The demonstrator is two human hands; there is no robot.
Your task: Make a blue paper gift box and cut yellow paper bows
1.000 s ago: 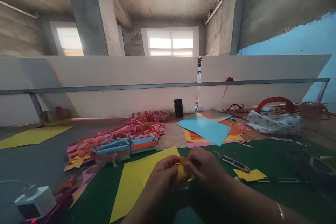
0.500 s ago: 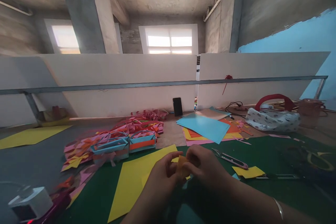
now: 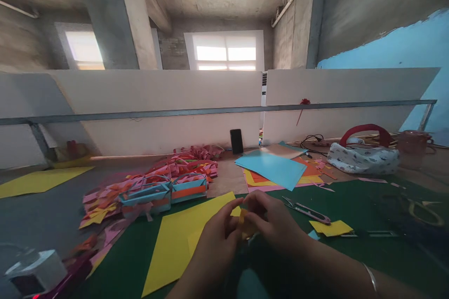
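Observation:
Both hands meet at the middle of the green cutting mat (image 3: 122, 261). My left hand (image 3: 220, 231) pinches a small piece of yellow-orange paper (image 3: 245, 224) from the left. From the right, my right hand (image 3: 271, 217) grips the same piece, its fingertips at the upper edge. Much of the paper is hidden by the fingers, so its folded shape cannot be made out. A large yellow sheet (image 3: 171, 238) lies on the mat under and left of my left hand. Right of my right hand are a pink utility knife (image 3: 310, 212) and a small yellow paper piece (image 3: 331, 228).
Blue paper boxes (image 3: 189, 189) stand before a heap of pink and orange paper strips (image 3: 175, 168). Behind the hands lie a blue sheet (image 3: 271, 168) and a propped phone (image 3: 236, 141). A patterned pouch (image 3: 363, 159) sits at right, a white charger (image 3: 37, 273) at left.
Both hands keep hold of the small paper; the fingers have shifted slightly and the left fingertips have risen nearer the right ones. The view has moved a little.

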